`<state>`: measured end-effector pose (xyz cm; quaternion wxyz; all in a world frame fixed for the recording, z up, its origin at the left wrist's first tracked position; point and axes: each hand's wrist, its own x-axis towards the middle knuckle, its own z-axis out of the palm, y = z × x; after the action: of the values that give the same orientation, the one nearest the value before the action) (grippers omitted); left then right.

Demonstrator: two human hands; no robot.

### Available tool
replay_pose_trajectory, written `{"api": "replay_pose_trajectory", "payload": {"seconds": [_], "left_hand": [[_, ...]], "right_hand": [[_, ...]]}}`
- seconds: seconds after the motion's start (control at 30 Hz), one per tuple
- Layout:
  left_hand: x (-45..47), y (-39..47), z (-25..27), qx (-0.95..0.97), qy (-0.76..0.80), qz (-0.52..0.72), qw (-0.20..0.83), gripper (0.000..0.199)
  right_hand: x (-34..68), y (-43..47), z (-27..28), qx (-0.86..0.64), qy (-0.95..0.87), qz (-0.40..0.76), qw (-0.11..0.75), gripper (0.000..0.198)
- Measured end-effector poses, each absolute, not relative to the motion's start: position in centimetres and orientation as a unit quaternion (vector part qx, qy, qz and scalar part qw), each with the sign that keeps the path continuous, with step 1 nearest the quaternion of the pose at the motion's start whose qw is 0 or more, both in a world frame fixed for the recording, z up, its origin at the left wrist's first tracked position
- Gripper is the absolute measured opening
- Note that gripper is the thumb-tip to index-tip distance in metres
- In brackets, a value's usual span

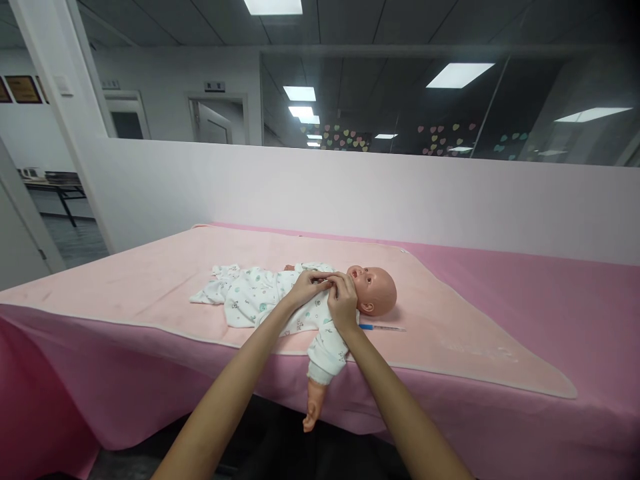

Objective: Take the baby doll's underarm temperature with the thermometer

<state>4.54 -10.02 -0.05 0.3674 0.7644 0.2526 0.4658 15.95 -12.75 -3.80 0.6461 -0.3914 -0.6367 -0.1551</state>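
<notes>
A baby doll (381, 288) lies on its back with its head to the right, dressed in a white patterned onesie (267, 293). My left hand (309, 288) and my right hand (343, 300) meet at the onesie's neckline, just below the doll's chin. Both sets of fingers are bent and pinched together on the cloth there; the exact spot between the fingertips is hidden. One sleeved arm of the doll hangs over the table's front edge, its bare hand (313, 407) pointing down. Beside the head lies a slim clear stick with a blue end (367, 327), resembling a thermometer.
Under the doll a peach-coloured mat (450, 333) covers much of the table, over a pink cloth (550, 300). Behind stands a low white wall (350, 193) with glass above it. At the left are a doorway and a dark-legged table (60, 190).
</notes>
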Motion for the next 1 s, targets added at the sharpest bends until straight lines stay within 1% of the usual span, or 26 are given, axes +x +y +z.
{"api": "replay_pose_trajectory", "payload": {"seconds": [0.27,0.53,0.73,1.0], "left_hand": [[4.51,-9.77,-0.41,0.766,0.256,0.468,0.358,0.028],[4.52,-9.71,-0.59,0.768,0.270,0.482,0.324,0.029],[4.56,-9.61,-0.64,0.754,0.269,0.485,0.353,0.029],[4.62,-9.68,-0.28,0.742,0.270,0.485,0.377,0.018]], "right_hand": [[15.98,-12.66,-3.90,-0.397,-0.637,-0.149,0.644,0.024],[16.00,-12.60,-4.04,-0.400,-0.636,-0.150,0.642,0.026],[15.98,-12.62,-4.02,-0.398,-0.635,-0.151,0.645,0.026],[16.00,-12.82,-3.93,-0.402,-0.635,-0.150,0.643,0.029]]}}
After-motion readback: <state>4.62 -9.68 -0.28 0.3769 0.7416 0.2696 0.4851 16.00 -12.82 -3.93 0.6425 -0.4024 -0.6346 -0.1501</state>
